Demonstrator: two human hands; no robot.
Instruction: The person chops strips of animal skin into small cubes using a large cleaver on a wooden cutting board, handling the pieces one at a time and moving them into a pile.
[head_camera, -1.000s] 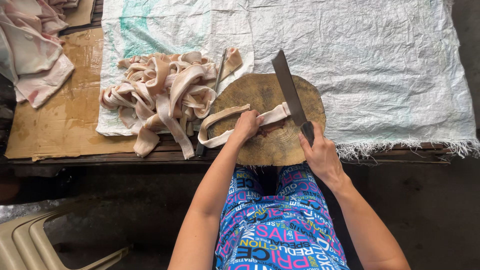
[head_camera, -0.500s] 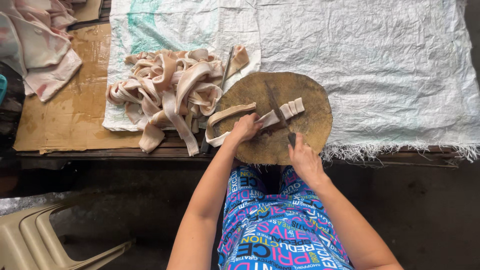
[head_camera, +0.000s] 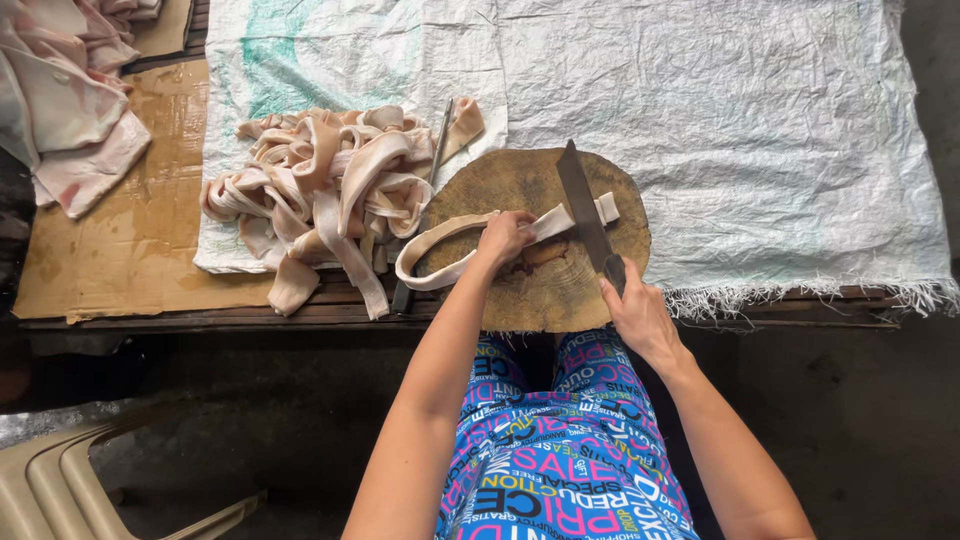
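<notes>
Two bare hands cut a pale strip on a round wooden block at the centre of the frame.

The left hand (head_camera: 505, 235) presses its fingers together down on the pale strip (head_camera: 470, 245), which lies across the round wooden block (head_camera: 545, 290) and loops off its left edge. The right hand (head_camera: 635, 310) has its fingers clamped round the dark handle of a cleaver (head_camera: 582, 210), whose long blade runs up the frame and crosses the strip near its right end. A short cut piece (head_camera: 606, 207) lies just right of the blade. The block sits on a white woven sheet (head_camera: 720, 120) over the tabletop (head_camera: 820, 300). A heap of uncut strips (head_camera: 320, 190) lies left of the block, with brown cardboard (head_camera: 130, 230) further left and pinkish slabs (head_camera: 70, 110) in the upper left corner. A thin metal rod (head_camera: 437, 150) lies between heap and block.
</notes>
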